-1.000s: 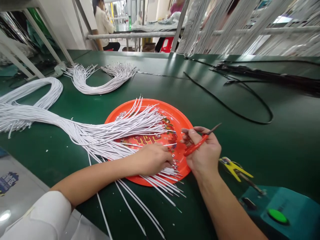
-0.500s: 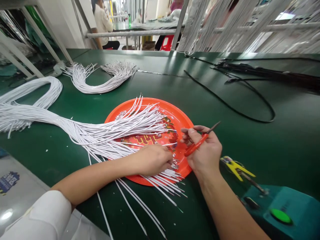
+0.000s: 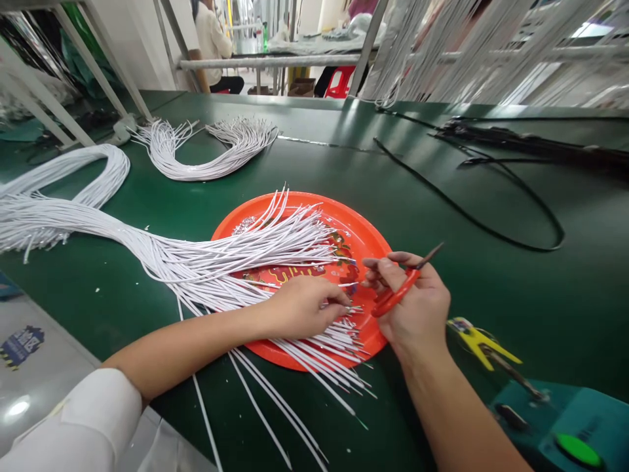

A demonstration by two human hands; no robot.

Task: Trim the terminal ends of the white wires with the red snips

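Observation:
A large bundle of thin white cables [image 3: 162, 255] spreads from the left, its loose ends lying over a round red tray [image 3: 366, 229]. My left hand [image 3: 309, 307] rests over the lower strands, thumb and forefinger pinched on a white cable end above the tray. To its right, my right hand [image 3: 417, 305] is closed around red-handled scissors [image 3: 400, 293], blades pointing up and away. Its thumb and forefinger come together at the tray's right rim, close to one cable tip. Whether they touch that tip is unclear.
Farther back lies a curved bundle of white cables [image 3: 196, 172]. Black cables [image 3: 531, 141] stretch across the right. A teal device [image 3: 565, 413] with a green button and a yellow clip [image 3: 484, 341] stand at the lower right. A person [image 3: 212, 39] sits beyond the rail.
The view has shifted slightly, moving things rightward. My left hand's fingers have lifted from the cable ends and now show a pinch. My right hand keeps the scissors in much the same pose.

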